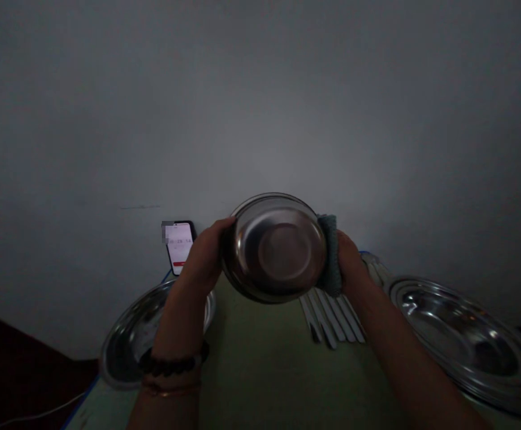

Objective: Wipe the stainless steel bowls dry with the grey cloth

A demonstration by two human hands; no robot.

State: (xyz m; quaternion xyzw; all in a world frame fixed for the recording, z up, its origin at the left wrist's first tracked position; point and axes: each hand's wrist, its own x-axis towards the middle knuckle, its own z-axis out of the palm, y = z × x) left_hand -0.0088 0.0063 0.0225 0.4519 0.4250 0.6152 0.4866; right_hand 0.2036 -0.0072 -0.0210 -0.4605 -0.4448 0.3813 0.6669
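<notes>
bowl (282, 251): raised over bench (260, 370), base toward viewer, between both hands, neither nearer; round, no long axis | left hand (209, 251): fingers clasping left rim | right hand (351, 263): fingers gripping cloth (331, 257) against right side, tips hidden
</notes>
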